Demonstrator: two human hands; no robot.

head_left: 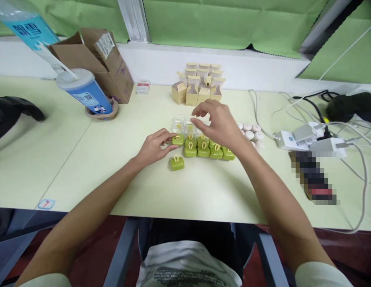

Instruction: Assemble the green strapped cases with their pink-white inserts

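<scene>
Small clear plastic containers, right end: partly hidden behind bare right hand. Glossy olive-green cases, back right: partly covered by same. Clear blue-labelled bottle: top cut off. Dark oblong: pixelated, unidentifiable.

The scene is seen by 1 camera, which is worn on the person's head. It is faced forward and down: the white printed T-shirt is caught from above at the lower edge, the pale table across the middle, the green blinds at the top. The left hand and the right hand are framed near the centre.
</scene>
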